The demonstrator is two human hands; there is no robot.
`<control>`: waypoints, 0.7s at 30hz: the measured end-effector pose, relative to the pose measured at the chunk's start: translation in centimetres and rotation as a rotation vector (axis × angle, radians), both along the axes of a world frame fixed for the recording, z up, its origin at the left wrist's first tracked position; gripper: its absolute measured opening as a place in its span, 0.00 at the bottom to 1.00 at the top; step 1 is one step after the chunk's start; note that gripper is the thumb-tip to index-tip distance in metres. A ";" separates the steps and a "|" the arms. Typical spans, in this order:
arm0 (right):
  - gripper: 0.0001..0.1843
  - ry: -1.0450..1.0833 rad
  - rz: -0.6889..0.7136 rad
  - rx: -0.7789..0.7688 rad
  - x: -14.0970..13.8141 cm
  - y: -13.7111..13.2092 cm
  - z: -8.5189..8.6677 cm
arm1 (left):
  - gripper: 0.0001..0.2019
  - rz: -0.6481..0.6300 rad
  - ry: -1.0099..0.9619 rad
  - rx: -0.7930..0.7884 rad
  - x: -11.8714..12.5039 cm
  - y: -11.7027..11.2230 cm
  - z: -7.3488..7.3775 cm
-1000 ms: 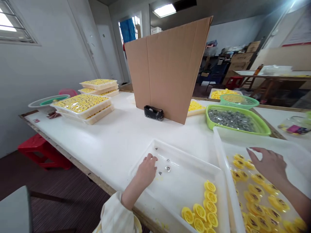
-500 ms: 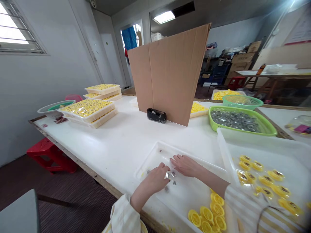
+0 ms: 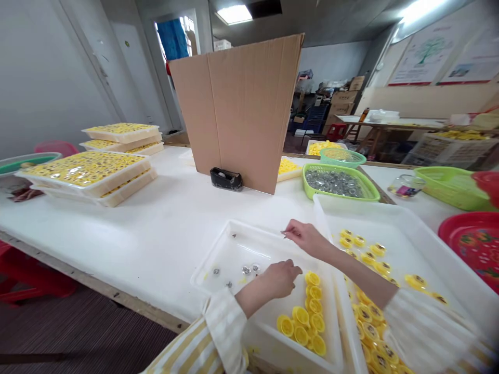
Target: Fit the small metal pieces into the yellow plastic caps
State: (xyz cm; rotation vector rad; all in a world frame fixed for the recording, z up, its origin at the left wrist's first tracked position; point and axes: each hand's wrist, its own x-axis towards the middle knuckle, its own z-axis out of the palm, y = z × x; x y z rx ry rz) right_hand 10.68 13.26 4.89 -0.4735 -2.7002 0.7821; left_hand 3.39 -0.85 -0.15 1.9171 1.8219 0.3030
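My left hand (image 3: 280, 279) is low over the shallow white tray (image 3: 218, 240), its fingers curled with a gap to the thumb and nothing visible in them. Its fingertips are just left of the yellow round cups (image 3: 301, 316), which are grouped at the tray's right end. My right hand (image 3: 307, 238) is raised above the tray's far edge, with thumb and fingers pinched on a small thin thing I cannot make out. Several small clear domes (image 3: 246, 270) with dark marks lie loose in the left half of the tray.
Right of it, a larger white bin (image 3: 393, 213) holds yellow pieces with clear tops. Behind stand a green basket (image 3: 307, 189) of clear parts, a black tape dispenser (image 3: 226, 179) and a cardboard sheet (image 3: 241, 114). Stacked filled trays (image 3: 128, 174) are at left, a red tray (image 3: 448, 231) at right.
My view has turned right. My left hand has moved from the clear domes toward the yellow cups. My right hand has lifted out of the tray, now pinching something small.
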 end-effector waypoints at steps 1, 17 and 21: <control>0.13 0.050 -0.055 -0.020 1.4 0.3 1.0 | 0.25 -0.044 0.008 0.005 0.5 1.2 -0.4; 0.23 0.174 -0.385 -1.062 10.3 -3.5 -0.3 | 0.17 0.039 -0.193 0.035 -0.7 1.5 1.7; 0.23 0.171 -0.354 -1.213 10.0 -6.1 -0.1 | 0.17 0.167 -0.408 0.070 -0.5 -2.0 4.5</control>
